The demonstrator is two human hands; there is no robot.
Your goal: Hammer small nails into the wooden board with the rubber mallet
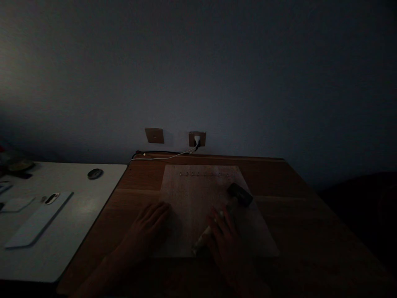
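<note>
A pale flat board [186, 194] lies on the wooden table, with a row of several small nails [198, 174] along its far side. My left hand [153, 219] rests palm down over the board's left edge, fingers stretched out and holding nothing. Across the right part of the board lies a hammer, its dark head [240, 195] toward the far right and its light handle [203, 239] slanting back toward me. My right hand [225, 238] is over that handle, with the fingers curved across it. Dim light hides the underside of both hands.
To the left stands a white table [77, 215] with a long pale device [40, 221] and a round dark object [94, 174] on it. A plug with cables sits in the wall socket [197, 139]; a cable [161, 157] runs along the table's back edge.
</note>
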